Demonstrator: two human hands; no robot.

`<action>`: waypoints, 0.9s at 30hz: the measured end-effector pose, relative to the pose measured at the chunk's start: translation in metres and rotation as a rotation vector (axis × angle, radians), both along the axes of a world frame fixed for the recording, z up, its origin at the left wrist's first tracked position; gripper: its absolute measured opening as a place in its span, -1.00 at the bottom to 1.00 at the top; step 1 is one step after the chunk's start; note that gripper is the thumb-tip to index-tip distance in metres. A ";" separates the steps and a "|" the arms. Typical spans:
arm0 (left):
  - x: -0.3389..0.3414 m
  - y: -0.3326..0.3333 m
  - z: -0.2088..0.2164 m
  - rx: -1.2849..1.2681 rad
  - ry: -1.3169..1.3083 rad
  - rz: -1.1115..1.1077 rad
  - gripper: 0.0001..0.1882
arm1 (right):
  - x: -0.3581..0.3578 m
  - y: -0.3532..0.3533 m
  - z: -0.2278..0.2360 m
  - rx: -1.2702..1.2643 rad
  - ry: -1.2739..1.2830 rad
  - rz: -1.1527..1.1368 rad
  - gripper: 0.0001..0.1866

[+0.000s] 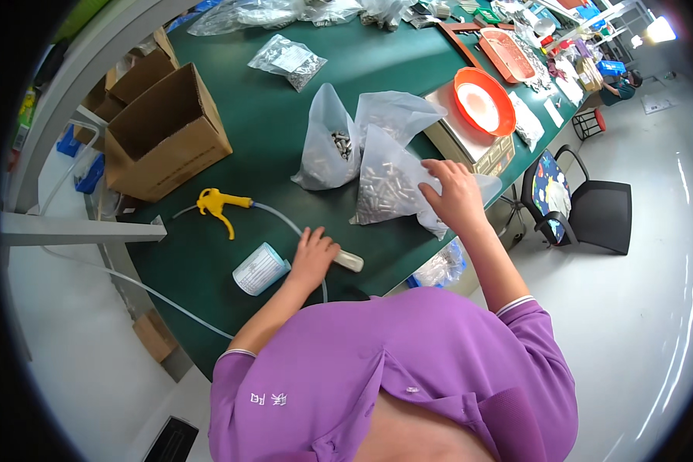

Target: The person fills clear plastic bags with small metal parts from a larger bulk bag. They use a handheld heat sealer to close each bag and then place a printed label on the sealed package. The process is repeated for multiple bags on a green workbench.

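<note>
My left hand (313,258) lies low over the table, fingers stretched out and apart. From beside its fingers a pale, bar-shaped object (349,262) sticks out; whether the palm touches it is hidden. With thumb and fingers apart, my right hand (456,192) rests at the side of a clear plastic bag (389,181) of small silvery metal cylinders. I cannot tell whether it presses the plastic. Behind stand another bag of metal parts (329,150) and a translucent bag (399,112). Left of my left hand are a light-blue labelled roll (259,269) and a yellow air blow gun (219,203).
An open cardboard box (169,142) stands at the left. On the right, an orange-red bowl (485,102) sits on a scale (458,127). A filled bag (288,61) lies farther back. A hose (285,218) crosses the green table (200,285). A chair (593,204) stands off right.
</note>
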State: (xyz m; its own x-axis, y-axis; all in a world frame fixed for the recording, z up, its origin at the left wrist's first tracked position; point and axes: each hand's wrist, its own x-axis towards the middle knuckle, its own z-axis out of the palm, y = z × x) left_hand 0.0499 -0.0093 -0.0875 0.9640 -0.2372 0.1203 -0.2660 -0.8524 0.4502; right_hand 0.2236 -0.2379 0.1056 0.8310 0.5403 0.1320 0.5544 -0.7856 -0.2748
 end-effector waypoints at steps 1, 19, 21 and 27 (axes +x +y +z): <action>0.002 0.006 -0.003 0.018 -0.014 0.041 -0.75 | -0.001 -0.001 -0.001 -0.012 0.022 0.009 -0.61; 0.096 -0.114 0.166 -0.295 -0.263 -0.197 -0.59 | 0.020 -0.125 0.023 -0.059 -0.048 0.475 -0.70; 0.137 -0.147 0.190 -0.175 -0.280 -0.076 -0.60 | 0.009 -0.125 0.012 -0.084 -0.043 0.487 -0.72; 0.222 -0.187 0.160 0.324 0.054 -0.054 -0.74 | 0.015 -0.157 -0.021 -0.125 0.001 0.654 -0.83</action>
State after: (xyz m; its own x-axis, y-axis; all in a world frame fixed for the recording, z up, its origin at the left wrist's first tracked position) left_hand 0.2719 -0.1968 0.0730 0.9519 -0.3056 -0.0211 -0.2976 -0.9390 0.1724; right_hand 0.2385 -0.3945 0.0851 0.3271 0.9443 0.0357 0.9274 -0.3135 -0.2041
